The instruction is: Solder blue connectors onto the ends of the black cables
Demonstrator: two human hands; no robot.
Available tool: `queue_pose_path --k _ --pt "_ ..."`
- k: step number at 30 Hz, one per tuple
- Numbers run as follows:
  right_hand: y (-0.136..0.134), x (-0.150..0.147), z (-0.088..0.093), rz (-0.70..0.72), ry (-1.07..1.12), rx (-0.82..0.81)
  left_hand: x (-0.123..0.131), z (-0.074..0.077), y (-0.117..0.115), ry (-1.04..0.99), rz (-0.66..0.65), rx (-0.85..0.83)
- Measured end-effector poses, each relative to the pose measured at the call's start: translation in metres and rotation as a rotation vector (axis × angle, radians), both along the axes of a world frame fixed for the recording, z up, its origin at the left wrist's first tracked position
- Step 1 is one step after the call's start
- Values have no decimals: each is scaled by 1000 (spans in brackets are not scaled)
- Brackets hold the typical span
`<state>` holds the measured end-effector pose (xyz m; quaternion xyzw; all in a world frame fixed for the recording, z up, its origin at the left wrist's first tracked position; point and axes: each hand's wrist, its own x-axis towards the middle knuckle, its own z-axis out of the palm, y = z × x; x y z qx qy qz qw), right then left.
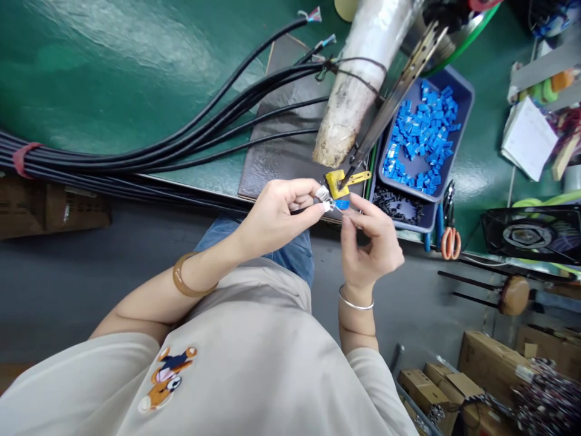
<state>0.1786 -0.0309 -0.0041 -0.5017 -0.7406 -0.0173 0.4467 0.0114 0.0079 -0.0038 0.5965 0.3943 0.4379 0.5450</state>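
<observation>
While the left hand (285, 211) pinches one slim black cable (298, 211), the right hand (370, 239) sits with thumb and forefinger narrowly apart beside one small glossy blue piece (342, 204) between the two hands, and whether it grips anything I cannot tell. Just beyond come one yellow fitting (336, 183), one perforated metal bar (399, 94), one scuffed whitish cylinder (358, 79) and two smooth plastic bins (465, 104), blue pieces (422, 130) heaped in one, black bits (400, 206) in the other. Farther off, two frayed cable ends (314, 15) fan out.

A glossy green tabletop (113, 72) spans the upper frame, glare at upper left; grey floor (59, 278) below, cardboard boxes (488, 357) lower right.
</observation>
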Motion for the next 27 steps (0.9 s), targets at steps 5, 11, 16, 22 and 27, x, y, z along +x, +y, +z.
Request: queue_pose_path --k 5,11,16,22,27 --pt "6 -3 -8 23 50 -44 2 -1 5 -38 15 -37" --pt "10 -4 -4 44 133 -96 6 -2 8 2 97 9" --pt "11 -5 0 52 208 -154 6 0 10 26 107 29" --pt "13 -8 2 16 243 -162 6 2 12 37 109 43" --pt "12 -8 8 3 170 -172 6 5 13 16 106 14"
